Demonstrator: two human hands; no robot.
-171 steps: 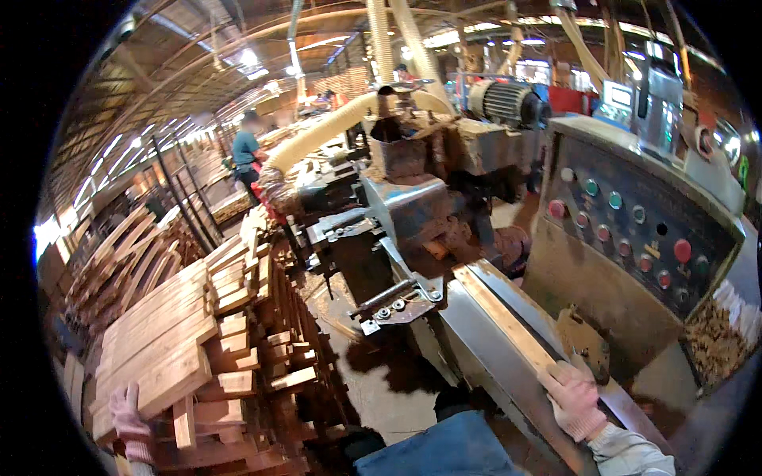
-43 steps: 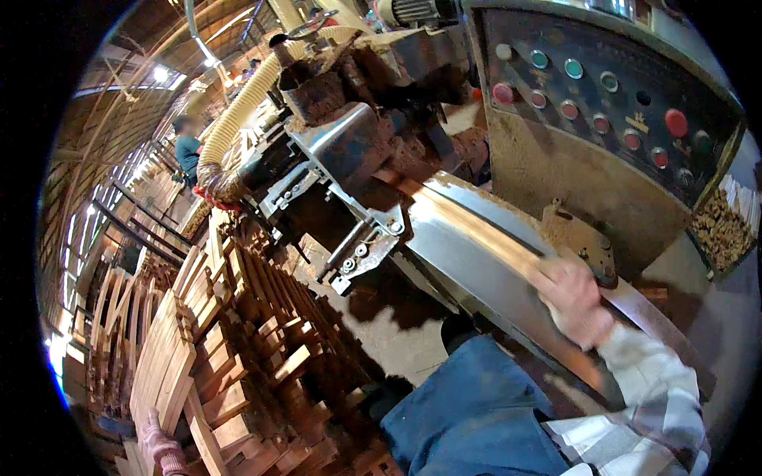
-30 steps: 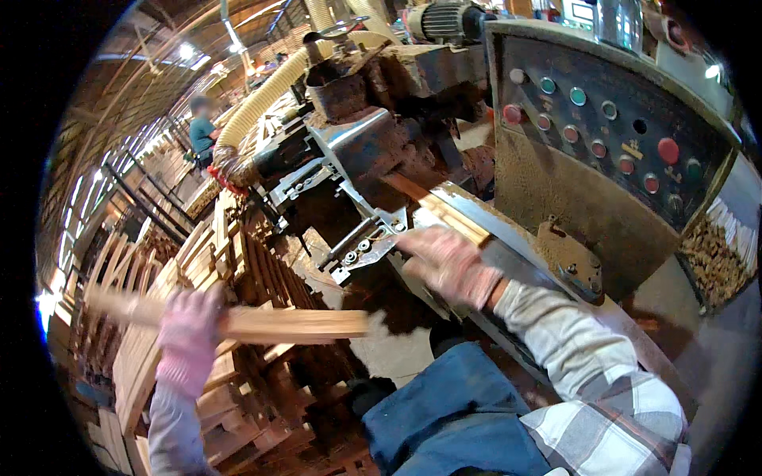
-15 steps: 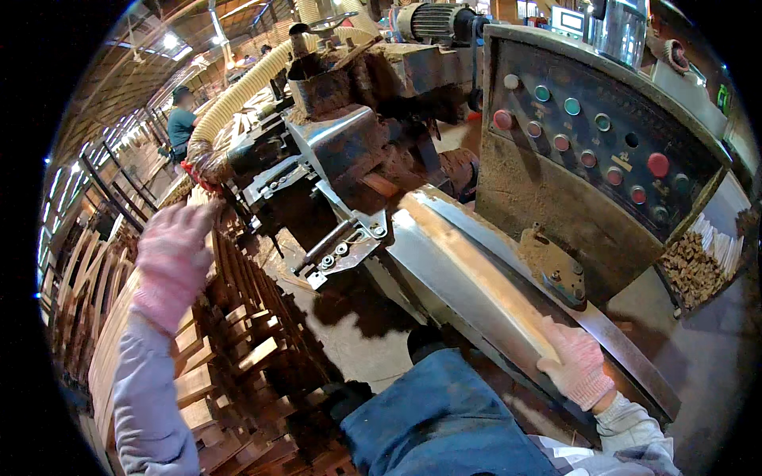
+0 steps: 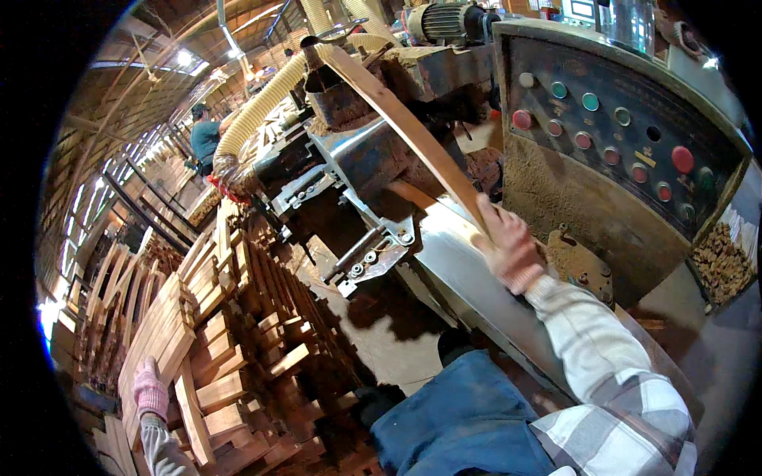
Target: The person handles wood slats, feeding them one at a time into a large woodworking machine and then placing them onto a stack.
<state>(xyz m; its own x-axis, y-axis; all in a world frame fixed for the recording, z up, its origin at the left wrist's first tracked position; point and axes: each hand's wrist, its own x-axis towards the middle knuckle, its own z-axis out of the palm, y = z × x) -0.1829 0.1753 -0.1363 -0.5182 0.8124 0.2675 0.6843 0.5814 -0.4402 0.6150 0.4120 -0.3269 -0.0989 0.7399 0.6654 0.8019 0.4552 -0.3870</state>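
My right hand [image 5: 512, 250], in a pink glove, is closed round the near end of a long wooden strip [image 5: 405, 119]. The strip slants up and away to the left, its far end beside the top of the rusty machine [image 5: 357, 151]. Below it, a pale strip of wood [image 5: 444, 216] lies on the metal feed bed [image 5: 484, 293], its far end running toward the machine. At the lower left, my left hand [image 5: 149, 390], also gloved, touches the near end of the stacked boards [image 5: 163, 337], fingers stretched along the wood; part of them is hard to make out.
A control panel [image 5: 619, 135] with coloured buttons stands to the right. Beyond the machine are an electric motor [image 5: 444, 24] and a cream ribbed hose [image 5: 262, 103]. A person [image 5: 205, 139] works at the far left. A bin of offcuts [image 5: 722, 254] is at the right edge.
My left hand has dropped from mid-air to the stacked boards. My right hand has moved forward along the bed and now holds a raised wooden strip. The view has shifted left.
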